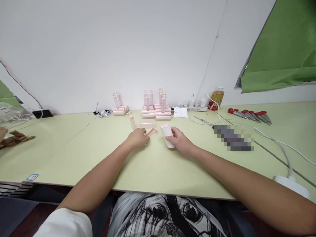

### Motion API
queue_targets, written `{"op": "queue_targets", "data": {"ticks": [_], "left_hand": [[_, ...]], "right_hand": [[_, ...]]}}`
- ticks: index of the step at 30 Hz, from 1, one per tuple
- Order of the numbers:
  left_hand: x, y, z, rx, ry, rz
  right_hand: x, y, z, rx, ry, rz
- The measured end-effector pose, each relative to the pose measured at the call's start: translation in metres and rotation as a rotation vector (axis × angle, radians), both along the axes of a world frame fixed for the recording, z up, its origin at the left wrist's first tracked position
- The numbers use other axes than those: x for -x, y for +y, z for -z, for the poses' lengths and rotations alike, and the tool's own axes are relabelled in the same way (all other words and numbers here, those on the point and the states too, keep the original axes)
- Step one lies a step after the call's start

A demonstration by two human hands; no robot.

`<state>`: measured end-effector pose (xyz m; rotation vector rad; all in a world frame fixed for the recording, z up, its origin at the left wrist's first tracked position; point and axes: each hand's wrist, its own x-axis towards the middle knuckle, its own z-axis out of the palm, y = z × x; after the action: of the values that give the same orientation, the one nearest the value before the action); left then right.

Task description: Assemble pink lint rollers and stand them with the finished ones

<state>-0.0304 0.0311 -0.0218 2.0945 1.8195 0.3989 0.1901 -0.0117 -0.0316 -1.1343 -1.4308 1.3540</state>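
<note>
In my right hand (179,140) is a white lint-roller roll (167,135) with a pale pink end, tilted above the table. The fingers and thumb close round its right side. My left hand (138,137) is closed on a pink bent lint-roller handle part (151,132), which points toward the roll; the fingertips are partly hidden. Roll and part are apart. Just beyond the left hand lies a pale pink cover (147,124), and a pink handle (132,122) with a loop stands beside it.
Several pink lint rollers with upright handles (163,103) stand along the wall, with more (119,110) farther left. A white paper (180,112), power strip (197,108), drink bottle (217,98), tweezers (202,120) and red-tipped tools (250,115) lie right. Another person's hand (3,132) shows far left.
</note>
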Motion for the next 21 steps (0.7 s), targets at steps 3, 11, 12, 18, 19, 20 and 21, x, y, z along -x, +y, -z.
{"op": "queue_targets", "data": {"ticks": [3, 11, 12, 18, 19, 20, 21], "left_hand": [[-0.002, 0.002, 0.007, 0.017, -0.005, 0.066], [-0.009, -0.004, 0.003, 0.056, -0.055, 0.129], [-0.01, -0.004, 0.004, 0.053, -0.131, 0.145], [-0.021, -0.009, 0.01, -0.006, -0.618, 0.248], [-0.023, -0.01, 0.01, -0.026, -0.637, 0.262], [-0.025, -0.012, 0.011, -0.053, -0.648, 0.279], [-0.027, -0.014, 0.01, -0.085, -0.651, 0.296]], "right_hand": [[0.0, -0.003, 0.0, -0.068, -0.01, -0.027], [-0.002, -0.007, -0.004, -0.246, -0.047, 0.012], [-0.002, -0.007, -0.004, -0.24, -0.048, 0.007], [0.0, -0.008, -0.003, -0.106, -0.013, -0.083], [0.0, -0.009, -0.003, -0.075, 0.002, -0.104], [0.002, -0.009, -0.002, -0.047, 0.02, -0.119], [0.003, -0.01, -0.002, -0.028, 0.042, -0.127]]}}
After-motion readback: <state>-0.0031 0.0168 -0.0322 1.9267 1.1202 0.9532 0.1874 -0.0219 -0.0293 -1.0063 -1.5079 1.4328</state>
